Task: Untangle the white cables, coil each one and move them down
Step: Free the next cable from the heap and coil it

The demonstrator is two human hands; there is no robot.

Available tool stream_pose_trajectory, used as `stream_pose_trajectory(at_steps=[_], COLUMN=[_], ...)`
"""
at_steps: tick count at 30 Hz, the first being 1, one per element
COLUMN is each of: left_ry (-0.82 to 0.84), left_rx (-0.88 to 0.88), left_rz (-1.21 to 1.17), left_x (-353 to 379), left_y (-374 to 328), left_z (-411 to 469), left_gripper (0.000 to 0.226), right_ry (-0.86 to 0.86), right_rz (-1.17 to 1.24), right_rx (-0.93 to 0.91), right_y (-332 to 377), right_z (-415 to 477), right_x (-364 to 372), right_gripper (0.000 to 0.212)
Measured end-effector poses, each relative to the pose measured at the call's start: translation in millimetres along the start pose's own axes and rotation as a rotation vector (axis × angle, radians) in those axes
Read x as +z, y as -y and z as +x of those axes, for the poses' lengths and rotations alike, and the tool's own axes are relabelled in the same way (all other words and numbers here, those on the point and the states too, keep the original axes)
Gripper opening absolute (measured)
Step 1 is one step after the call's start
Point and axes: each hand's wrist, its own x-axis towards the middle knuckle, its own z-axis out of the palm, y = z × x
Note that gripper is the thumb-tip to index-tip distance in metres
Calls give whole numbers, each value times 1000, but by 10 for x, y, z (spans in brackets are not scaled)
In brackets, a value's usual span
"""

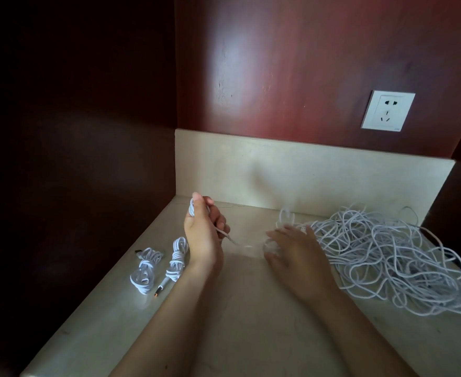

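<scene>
- Cable in work [234, 242]: white, one strand running across mid-frame from the left hand to the right hand; its wound part sits in the left hand as a small coil [192, 208], left of centre.
- Tangled white cables [387, 248]: a loose heap of many crossed loops at the right of the frame, on the counter, touching the right hand's far side.
- Finished coils: two wrapped bundles lie side by side at the lower left, bundle one [145, 270] and bundle two [177, 257], with a plug end showing below the second.
- Step in hand, as judged: winding the freed strand. It is best fed in short, slack lengths, with each loop drawn clear of the heap before it is wound and every turn kept the same size.
- Left hand [204, 232]: raised, fingers and thumb curled round the small coil.
- Right hand [297, 254]: palm down, fingers spread and blurred, tips touching a blurred loop at the heap's edge.
- Counter [251, 322]: pale stone, bearing everything above.
- Wall socket [387, 110]: white, upper right, nothing plugged in.
</scene>
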Motion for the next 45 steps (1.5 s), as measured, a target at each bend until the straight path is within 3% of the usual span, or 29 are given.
stream_pose_trajectory(at_steps=[3,6,10,15,19,25,28,32,40,45], left_ry=[-8,-123,-291,-277,-128,401,651,804,899,891], left_rx=[-6,65,178,65,-209,-545,-726,-956,-944,-781], left_rz=[-1,39,90,75,198,639,654,586,577,696], left_x=[2,-20,-98,-102,-108,-11,-28,-19,-8,-18], left_y=[-1,-55,-129,-77,29,162,152,124,78,97], left_z=[-1,3,47,74,97,-96,-172,-202,-203,-227], left_gripper=[37,38,37,35,33,62,66,73,80,47], right_ry=[82,161,112,15,-160,-239,-287,-274,-210,-211], right_rz=[71,186,114,279,409,509,595,685,667,657], right_rx=[-125,-85,-19,-173,-256,-205,-132,-2,-4,-18], right_y=[135,133,-4,-10,54,113,105,64,12,21], right_z=[-12,-27,-8,-14,-34,-32,-25,-26,-32,-33], right_x=[19,-22,-45,-176,-345,-297,-268,-195,-90,-98], right_gripper=[52,39,22,28,22,23,21,24,7,7])
